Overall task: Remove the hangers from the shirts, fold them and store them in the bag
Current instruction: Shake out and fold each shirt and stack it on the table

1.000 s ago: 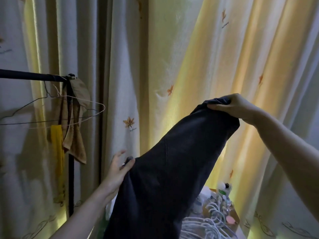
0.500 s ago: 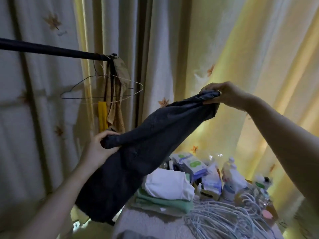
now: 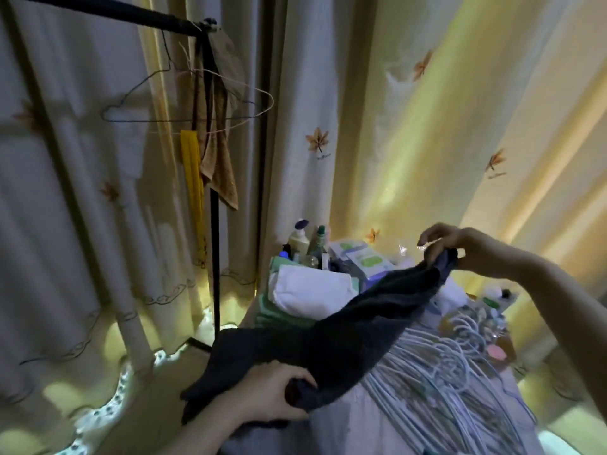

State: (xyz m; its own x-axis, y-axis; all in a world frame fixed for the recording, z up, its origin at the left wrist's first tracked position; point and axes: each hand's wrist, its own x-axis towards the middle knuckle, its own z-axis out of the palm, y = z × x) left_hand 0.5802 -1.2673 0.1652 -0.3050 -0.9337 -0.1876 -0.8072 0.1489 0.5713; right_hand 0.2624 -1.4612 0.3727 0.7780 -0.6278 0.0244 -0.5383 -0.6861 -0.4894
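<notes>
Shirt [image 3: 361, 330], one, dark, gripped at either end by left hand [image 3: 272, 399] and right hand [image 3: 460, 251].

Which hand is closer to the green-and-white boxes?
Right. The right hand holds the shirt up just beside the boxes; the left hand grips its other end much lower, nearer the person.

Dim room, backlit by daylight through the curtain [image 3: 427, 126].
Yellow glow streaks the folds at right; the left lies in grey shadow. Soft blur throughout, and the rail [image 3: 98, 8] bends near the edge.
</notes>
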